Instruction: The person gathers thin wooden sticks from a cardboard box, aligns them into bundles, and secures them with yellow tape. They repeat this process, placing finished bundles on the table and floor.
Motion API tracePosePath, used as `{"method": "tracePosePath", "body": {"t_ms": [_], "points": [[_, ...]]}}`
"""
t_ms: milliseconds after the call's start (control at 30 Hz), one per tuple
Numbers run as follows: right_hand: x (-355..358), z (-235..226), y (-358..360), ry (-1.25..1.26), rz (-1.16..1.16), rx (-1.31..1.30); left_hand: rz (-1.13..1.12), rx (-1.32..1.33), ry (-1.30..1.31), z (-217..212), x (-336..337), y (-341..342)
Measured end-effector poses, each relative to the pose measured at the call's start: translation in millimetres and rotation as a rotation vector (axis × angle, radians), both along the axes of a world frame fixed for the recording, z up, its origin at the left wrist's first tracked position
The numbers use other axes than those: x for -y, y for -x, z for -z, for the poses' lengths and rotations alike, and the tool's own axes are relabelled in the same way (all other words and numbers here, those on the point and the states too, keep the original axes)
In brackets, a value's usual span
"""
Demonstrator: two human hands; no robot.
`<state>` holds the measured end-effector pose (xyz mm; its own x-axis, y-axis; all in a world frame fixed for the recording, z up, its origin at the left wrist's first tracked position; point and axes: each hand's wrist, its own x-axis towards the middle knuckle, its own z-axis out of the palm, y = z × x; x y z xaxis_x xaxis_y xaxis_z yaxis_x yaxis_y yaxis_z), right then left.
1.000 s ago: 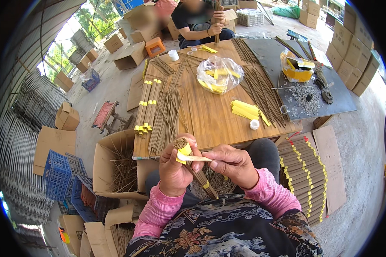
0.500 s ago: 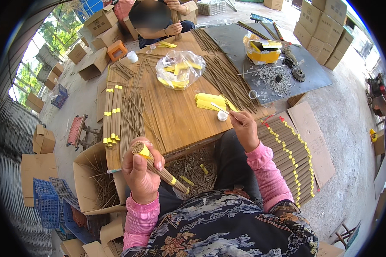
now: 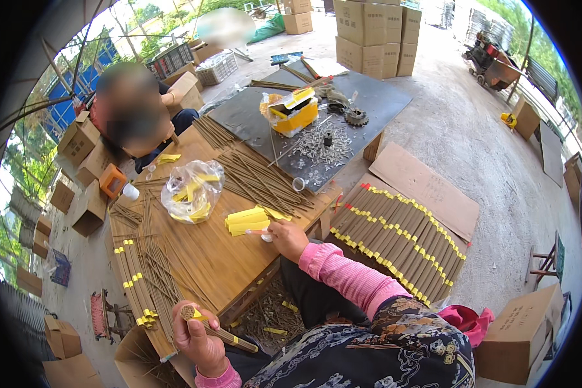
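My left hand [image 3: 204, 343], at the table's near left corner, is closed round a bundle of brown incense sticks [image 3: 226, 335]. The bundle is tilted, its round end up, with yellow paper bands round it. My right hand [image 3: 288, 240] reaches over the table's near edge, its fingers pinched on a thin pale stick [image 3: 257, 231]. That stick crosses the near side of a pile of yellow paper strips [image 3: 244, 220]. A small white cap [image 3: 267, 238] sits by my right fingertips, partly hidden by them.
Finished bundles [image 3: 136, 284] and loose sticks [image 3: 258, 181] lie on the wooden table [image 3: 220, 258]. A plastic bag of yellow strips [image 3: 193, 192] stands mid-table. Another person [image 3: 132, 110] sits at the far left. Banded bundles [image 3: 401, 242] are lined up on the right.
My view has swung to the right. My right hand has brought the thin stick down to the yellow strips and white cap; my left hand still grips the bundle.
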<state>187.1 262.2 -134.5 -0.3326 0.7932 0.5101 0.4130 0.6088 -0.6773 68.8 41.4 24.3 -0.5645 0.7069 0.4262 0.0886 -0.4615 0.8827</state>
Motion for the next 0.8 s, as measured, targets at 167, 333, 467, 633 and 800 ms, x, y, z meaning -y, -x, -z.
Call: {"method": "tracePosePath", "body": {"t_ms": [167,333,467,633,800], "points": [[-1.5,1.4,-2.5,-0.024,-0.021,0.035,-0.003,-0.019,-0.002,-3.5,3.6,-2.9],[0.8,2.8,-5.2,-0.094,-0.004,0.049,-0.007,-0.038,-0.016,-6.5,12.3,-6.1],[35.7,-58.4,-15.0,-0.135,-0.075,-0.150,-0.055,-0.084,-0.008,-9.9,16.8,-9.5],[118.9,-163.9,-24.4,0.114,-0.721,-0.448,-0.075,-0.169,0.112,-15.0,13.6,-26.4],[145.7,-169.7,-11.7,0.320,-1.019,-0.484,-0.100,-0.341,0.103,-19.8,28.0,-38.2]]}}
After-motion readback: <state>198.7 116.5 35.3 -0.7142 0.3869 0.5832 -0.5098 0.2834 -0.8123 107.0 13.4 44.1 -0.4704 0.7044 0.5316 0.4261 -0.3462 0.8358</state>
